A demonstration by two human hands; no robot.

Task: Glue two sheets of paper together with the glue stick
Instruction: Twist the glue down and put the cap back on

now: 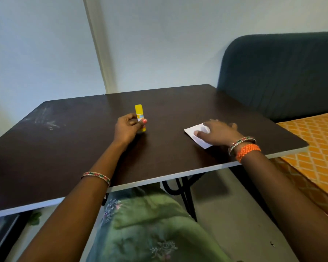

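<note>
A yellow glue stick (139, 112) stands upright with its cap on near the middle of the dark brown table (83, 148). My left hand (127, 129) grips its lower half with curled fingers and thumb. To the right, a small white paper (194, 130) lies flat on the table. My right hand (216, 133) rests on it with fingers spread and straight, covering its right part. Whether this is one sheet or two stacked, I cannot tell.
A dark green upholstered chair back (282, 72) stands behind the table's right corner. An orange patterned bed cover (314, 148) lies to the right. The table's near edge (159, 178) runs above my lap, and black table legs (186, 195) show below.
</note>
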